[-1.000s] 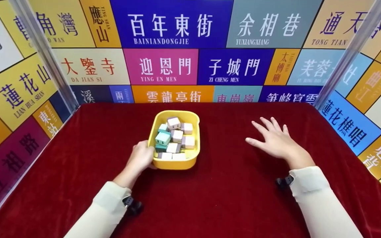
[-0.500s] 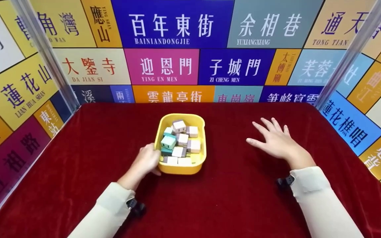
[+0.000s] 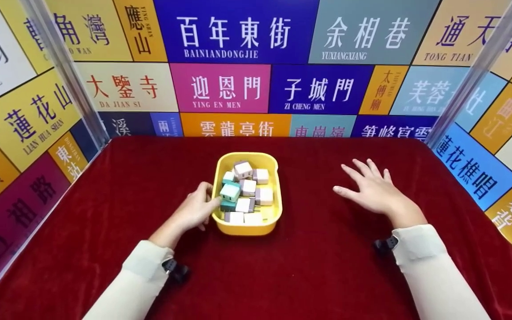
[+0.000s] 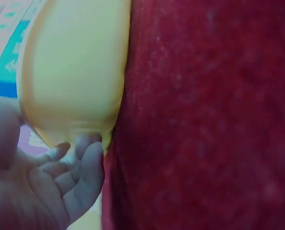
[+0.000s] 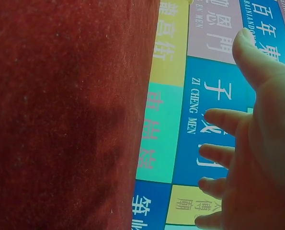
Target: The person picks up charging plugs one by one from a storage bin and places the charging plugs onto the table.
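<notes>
While the left hand (image 3: 195,207) lies at its left wall, loosely bent, seemingly not gripping, one yellow tub (image 3: 247,229) stands just left of centre: likely light, stiff, smooth; best lifted level by opposite edges. Contents: loose white and teal blocks (image 3: 264,196), probably hard. Right hand (image 3: 375,191): spread, holding nothing, well apart. Surface: red velvety cloth (image 3: 300,271). Far: lettered wall panels (image 3: 220,91), corner posts (image 3: 66,71).

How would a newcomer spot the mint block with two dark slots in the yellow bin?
On the red cloth, find the yellow bin at the person's left hand. Near its left wall, the mint block sits between two other green pieces. Unlike those, it shows two dark slots.
</notes>
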Tool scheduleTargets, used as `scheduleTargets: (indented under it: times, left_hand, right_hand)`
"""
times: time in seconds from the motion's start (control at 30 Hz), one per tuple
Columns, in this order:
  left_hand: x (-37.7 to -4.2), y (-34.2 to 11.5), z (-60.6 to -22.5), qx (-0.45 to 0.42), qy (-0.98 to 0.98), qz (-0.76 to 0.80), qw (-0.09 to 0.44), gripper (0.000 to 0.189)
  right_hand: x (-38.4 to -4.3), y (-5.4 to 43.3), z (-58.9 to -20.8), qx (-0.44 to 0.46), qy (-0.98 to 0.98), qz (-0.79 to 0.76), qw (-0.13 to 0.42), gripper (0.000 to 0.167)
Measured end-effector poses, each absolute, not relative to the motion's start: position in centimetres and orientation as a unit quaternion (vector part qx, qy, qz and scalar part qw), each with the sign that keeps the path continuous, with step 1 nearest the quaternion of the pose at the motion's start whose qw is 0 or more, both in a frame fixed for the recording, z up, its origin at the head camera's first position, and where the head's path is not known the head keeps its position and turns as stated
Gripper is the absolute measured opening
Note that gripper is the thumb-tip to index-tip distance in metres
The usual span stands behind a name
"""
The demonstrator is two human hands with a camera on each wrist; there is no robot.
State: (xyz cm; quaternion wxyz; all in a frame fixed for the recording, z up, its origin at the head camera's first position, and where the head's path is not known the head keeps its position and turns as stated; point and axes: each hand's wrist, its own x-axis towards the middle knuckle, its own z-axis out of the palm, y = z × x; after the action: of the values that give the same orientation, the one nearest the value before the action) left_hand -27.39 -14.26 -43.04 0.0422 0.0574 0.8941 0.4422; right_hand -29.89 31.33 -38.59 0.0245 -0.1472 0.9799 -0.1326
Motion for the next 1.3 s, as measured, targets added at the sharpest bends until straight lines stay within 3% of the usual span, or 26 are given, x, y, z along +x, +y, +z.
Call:
scheduleTargets:
  times: [0.13, 0.2, 0.47, 1.3]
  left_hand:
    - [-27.5, -14.4, -43.6, 0.085, 0.884, 0.456, 0.053, 0.066]
    - [-27.6, -14.3, -43.9, 0.091, 0.879, 0.465, 0.056, 0.069]
    - [-27.6, -14.2, -44.5, 0.084, 0.877, 0.470, 0.056, 0.046]
    - [-27.5, -14.0, -44.4, 0.062, 0.878, 0.471, 0.059, 0.049]
  right_hand:
    - [-29.8, 31.4, -38.6, -0.146, 0.980, -0.134, 0.025, 0.089]
    - [-29.8, 31.4, -38.6, -0.146, 0.980, -0.135, 0.028, 0.089]
    - [-29.6, 31.3, -38.6, -0.144, 0.979, -0.138, 0.034, 0.090]
    - [-27.4, 28.8, -34.7, -0.209, 0.963, -0.170, -0.020, 0.084]
